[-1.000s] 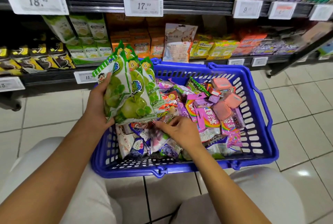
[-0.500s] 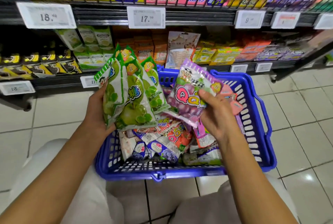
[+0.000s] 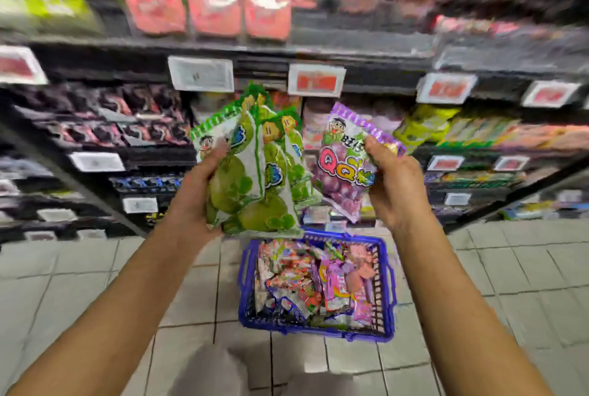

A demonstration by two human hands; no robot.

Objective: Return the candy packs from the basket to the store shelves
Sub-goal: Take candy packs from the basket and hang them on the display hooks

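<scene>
floor: pale tiles with dark grout | blue basket stands on it, filled with mixed candy packs | shelves: dark tiers behind, blurred packs in rows, price tags on the front edges

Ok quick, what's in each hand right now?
Left hand: holding a bunch of green candy packs.
Right hand: holding one purple candy pack.

Green packs, purple pack: glossy plastic film. Basket: blue plastic lattice. Floor: glossy tile.
</scene>
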